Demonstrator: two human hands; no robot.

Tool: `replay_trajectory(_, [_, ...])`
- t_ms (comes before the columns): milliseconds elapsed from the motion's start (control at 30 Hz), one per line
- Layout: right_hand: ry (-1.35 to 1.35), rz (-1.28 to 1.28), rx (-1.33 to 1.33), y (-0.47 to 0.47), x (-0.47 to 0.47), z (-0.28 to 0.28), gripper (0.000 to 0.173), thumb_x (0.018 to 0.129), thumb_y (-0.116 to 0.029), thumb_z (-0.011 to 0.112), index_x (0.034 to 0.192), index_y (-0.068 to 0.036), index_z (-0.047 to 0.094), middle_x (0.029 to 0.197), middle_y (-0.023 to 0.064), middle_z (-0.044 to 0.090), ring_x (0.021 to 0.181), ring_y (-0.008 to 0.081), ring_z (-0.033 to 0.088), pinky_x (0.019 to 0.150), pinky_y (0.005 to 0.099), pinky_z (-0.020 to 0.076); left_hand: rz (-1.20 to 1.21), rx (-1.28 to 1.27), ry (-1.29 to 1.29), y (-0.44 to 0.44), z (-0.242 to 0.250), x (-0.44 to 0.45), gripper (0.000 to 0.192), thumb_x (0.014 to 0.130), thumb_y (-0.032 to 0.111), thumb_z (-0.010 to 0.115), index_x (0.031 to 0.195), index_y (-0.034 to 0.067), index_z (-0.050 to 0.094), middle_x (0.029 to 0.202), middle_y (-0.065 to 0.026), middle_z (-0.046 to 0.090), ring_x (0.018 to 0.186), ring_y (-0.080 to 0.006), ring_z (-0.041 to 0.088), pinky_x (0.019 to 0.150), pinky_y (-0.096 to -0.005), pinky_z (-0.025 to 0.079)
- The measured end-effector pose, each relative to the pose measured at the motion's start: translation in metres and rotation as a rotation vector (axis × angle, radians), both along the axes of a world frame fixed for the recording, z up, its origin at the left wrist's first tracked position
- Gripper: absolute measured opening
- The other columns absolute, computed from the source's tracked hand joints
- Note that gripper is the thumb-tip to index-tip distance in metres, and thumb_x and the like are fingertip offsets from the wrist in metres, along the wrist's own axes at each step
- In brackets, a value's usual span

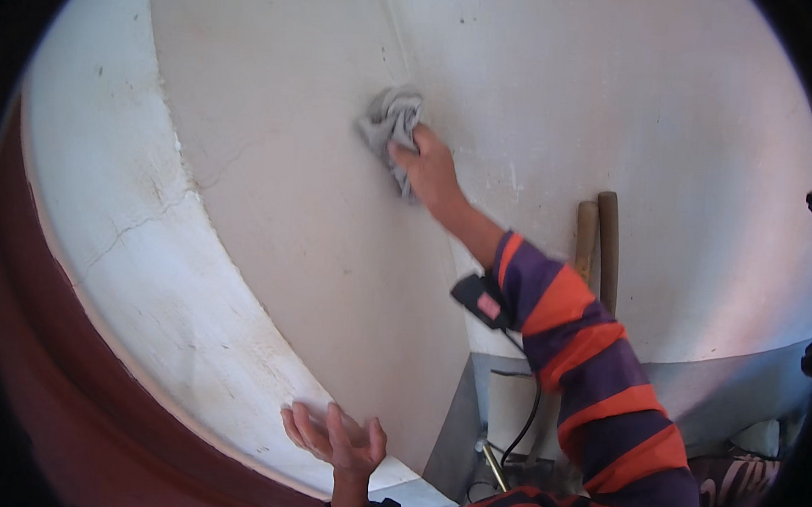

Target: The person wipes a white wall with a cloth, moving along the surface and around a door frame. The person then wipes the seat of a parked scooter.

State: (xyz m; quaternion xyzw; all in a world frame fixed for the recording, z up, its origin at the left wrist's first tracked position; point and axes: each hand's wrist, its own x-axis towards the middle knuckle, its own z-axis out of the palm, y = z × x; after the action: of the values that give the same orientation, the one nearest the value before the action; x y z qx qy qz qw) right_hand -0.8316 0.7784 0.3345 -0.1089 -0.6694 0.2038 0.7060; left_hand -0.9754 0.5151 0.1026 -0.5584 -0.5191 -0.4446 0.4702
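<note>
My right hand [430, 165] is closed on a crumpled grey cloth [388, 125], which lies against the off-white wall [301, 145] near a corner line. Low in the view, my left hand [341, 436] is at the edge of a white wall border [216, 319], its fingers apart and holding nothing. Whether its palm touches the border I cannot tell. A thin crack runs across the border and onto the wall.
Two brown rods [607, 243] stand upright against the right wall, behind my striped sleeve. Below are a pale box-like object [511, 407], a brass-coloured tube [495, 467] and a black cable [528, 425]. A dark red surface [61, 401] borders the lower left.
</note>
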Motion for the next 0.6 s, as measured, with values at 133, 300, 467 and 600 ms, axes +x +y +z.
replay_trajectory(133, [-0.017,-0.192,0.505,-0.069,-0.020,-0.037,0.053,0.068,-0.005,0.068,0.120,-0.001,0.057,0.136,0.0204,0.046,0.128,0.0397,0.041,0.106,0.0440,0.0346,-0.014,0.012,-0.014,0.001,-0.003,-0.001,0.060,0.078,0.037,0.063,0.127,0.007,0.047,0.142,-0.0280,0.028,0.131,-0.0528,0.022,0.098,-0.0672,0.026])
replay_trajectory(300, [-0.046,-0.124,0.904,-0.121,-0.038,-0.007,0.054,0.066,-0.002,0.068,0.119,0.001,0.057,0.144,0.0180,0.038,0.136,0.0415,0.030,0.109,0.0465,0.0318,0.013,-0.007,-0.012,0.000,-0.006,-0.002,0.061,0.079,0.035,0.062,0.130,0.010,0.042,0.143,-0.0270,0.026,0.131,-0.0527,0.022,0.099,-0.0684,0.026])
replay_trajectory(467, [0.066,-0.132,0.868,-0.094,-0.048,0.074,0.058,0.069,0.008,0.055,0.126,0.002,0.050,0.144,0.0191,0.038,0.135,0.0391,0.032,0.111,0.0445,0.0302,0.034,-0.013,-0.007,0.000,-0.007,0.000,0.062,0.078,0.033,0.063,0.131,0.012,0.040,0.144,-0.0250,0.024,0.132,-0.0508,0.021,0.098,-0.0683,0.026])
replay_trajectory(600, [0.273,-0.281,0.811,-0.039,-0.056,0.167,0.057,0.071,0.010,0.046,0.129,0.007,0.044,0.138,0.0225,0.042,0.128,0.0393,0.039,0.110,0.0411,0.0309,0.047,-0.033,-0.029,0.002,-0.009,0.000,0.062,0.076,0.030,0.062,0.131,0.013,0.039,0.144,-0.0242,0.023,0.132,-0.0498,0.021,0.098,-0.0683,0.026])
